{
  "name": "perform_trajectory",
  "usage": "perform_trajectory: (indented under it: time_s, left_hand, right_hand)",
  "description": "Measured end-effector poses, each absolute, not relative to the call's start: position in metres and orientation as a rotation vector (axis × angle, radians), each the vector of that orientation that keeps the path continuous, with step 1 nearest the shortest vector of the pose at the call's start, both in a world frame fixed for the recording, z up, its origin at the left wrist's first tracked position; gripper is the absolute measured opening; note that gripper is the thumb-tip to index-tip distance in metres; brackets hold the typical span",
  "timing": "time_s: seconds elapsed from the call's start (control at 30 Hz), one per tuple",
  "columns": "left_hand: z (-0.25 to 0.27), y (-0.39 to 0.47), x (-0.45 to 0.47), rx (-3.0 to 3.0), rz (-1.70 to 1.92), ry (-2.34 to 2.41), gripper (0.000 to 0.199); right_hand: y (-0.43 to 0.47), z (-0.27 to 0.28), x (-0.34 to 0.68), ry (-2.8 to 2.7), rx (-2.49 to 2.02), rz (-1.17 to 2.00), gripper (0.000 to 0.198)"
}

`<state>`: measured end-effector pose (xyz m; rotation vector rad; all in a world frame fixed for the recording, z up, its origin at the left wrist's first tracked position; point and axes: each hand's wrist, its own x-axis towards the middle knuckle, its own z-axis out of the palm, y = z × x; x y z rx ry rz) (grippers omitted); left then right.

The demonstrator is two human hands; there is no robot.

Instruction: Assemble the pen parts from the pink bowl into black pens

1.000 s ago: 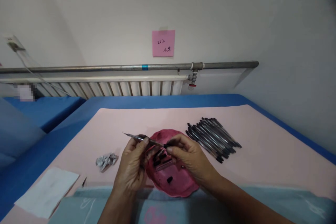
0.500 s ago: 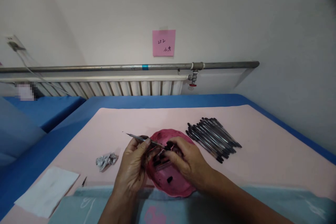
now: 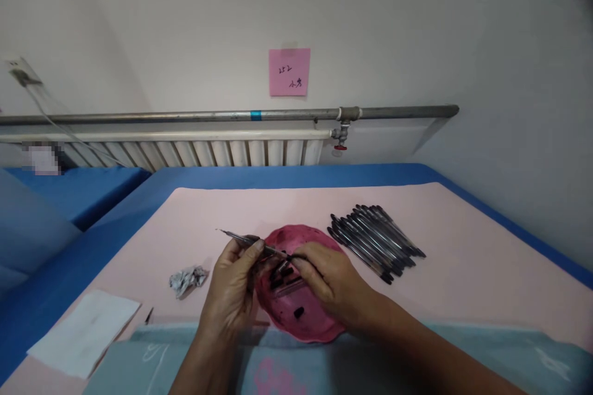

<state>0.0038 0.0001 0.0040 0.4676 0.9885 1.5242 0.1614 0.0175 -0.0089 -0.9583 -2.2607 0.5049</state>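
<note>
Left hand point(image 3: 234, 287) was closed around a thin pen barrel point(image 3: 250, 242), pinching it between thumb and fingers, tip pointing up and left, above the near-left rim of the red dish point(image 3: 319, 333). Right hand point(image 3: 331, 281) was pinched shut on the barrel's other end, fingertips on a small black piece; cannot tell whether that piece was attached. Small black parts lay inside the dish. Pile of black pens point(image 3: 375, 241) sat just right of the dish. Crumpled tissue point(image 3: 186, 279) and white paper point(image 3: 83, 333) lay to the left.

A plain makeshift workroom: bare wall, white radiator point(image 3: 194, 153) under a pipe point(image 3: 185, 116), pink-covered table point(image 3: 463, 259) with stacked pens point(image 3: 375, 242).
</note>
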Motion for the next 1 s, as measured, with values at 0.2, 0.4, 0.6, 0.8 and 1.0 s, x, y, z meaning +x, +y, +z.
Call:
perform_trajectory:
  time_s: [0.2, 0.4, 0.6, 0.8, 1.0]
  left_hand:
    - [0.003, 0.000, 0.004, 0.474, 1.505, 0.983, 0.021]
    - [0.001, 0.001, 0.002, 0.505, 1.479, 0.983, 0.022]
    - [-0.003, 0.002, -0.003, 0.592, 1.481, 1.112, 0.028]
    - [-0.006, -0.001, 0.000, 0.780, 1.379, 1.207, 0.034]
    - [-0.007, -0.003, -0.001, 1.035, 1.222, 1.292, 0.031]
  right_hand:
    - [0.017, -0.009, 0.159, -2.242, -0.974, 0.537, 0.015]
    - [0.015, -0.008, 0.156, -1.961, -1.043, 1.132, 0.024]
    - [0.026, -0.023, 0.156, -2.184, -1.058, 0.872, 0.022]
    - [0.034, -0.041, 0.150, -2.600, -1.070, 0.405, 0.020]
    - [0.033, -0.046, 0.144, -2.606, -1.171, 0.389, 0.019]
